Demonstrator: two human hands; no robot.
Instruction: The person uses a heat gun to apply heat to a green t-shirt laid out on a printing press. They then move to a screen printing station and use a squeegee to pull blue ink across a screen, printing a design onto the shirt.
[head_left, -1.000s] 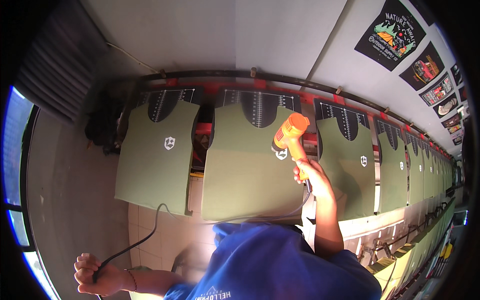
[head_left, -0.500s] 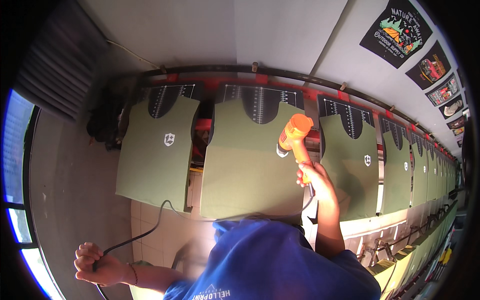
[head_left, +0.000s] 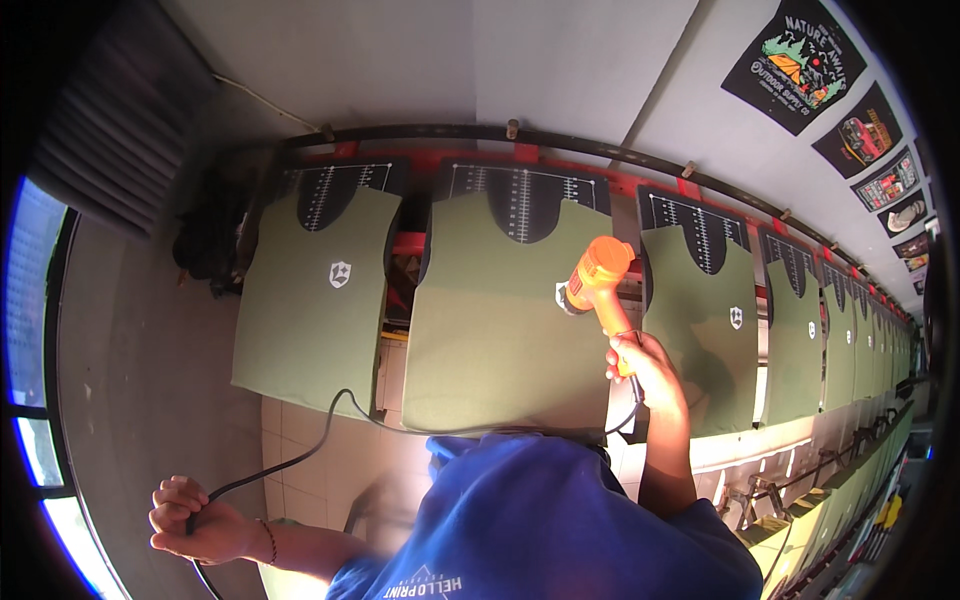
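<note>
An orange heat gun (head_left: 604, 285) is gripped by its handle in my right hand (head_left: 645, 370). Its nozzle points down and left at the white badge print (head_left: 562, 297) on the olive green shirt (head_left: 500, 340) in front of me; the gun's body hides part of that print. At the far lower left, my left hand (head_left: 195, 518) is closed around the black power cord (head_left: 285, 462). From there the cord loops up and runs along the shirt's near edge to the base of the handle.
Further green shirts lie stretched on black boards, one shirt (head_left: 310, 300) to the left, another (head_left: 705, 330) and several more receding right. A dark rail (head_left: 430, 135) runs behind them. Posters (head_left: 795, 68) hang on the right wall. A grey curtain (head_left: 110, 120) hangs at upper left.
My right hand and the heat gun have shifted slightly right and down, showing more of the badge print. The cord's loop sits a little differently; my left hand stays nearly in place.
</note>
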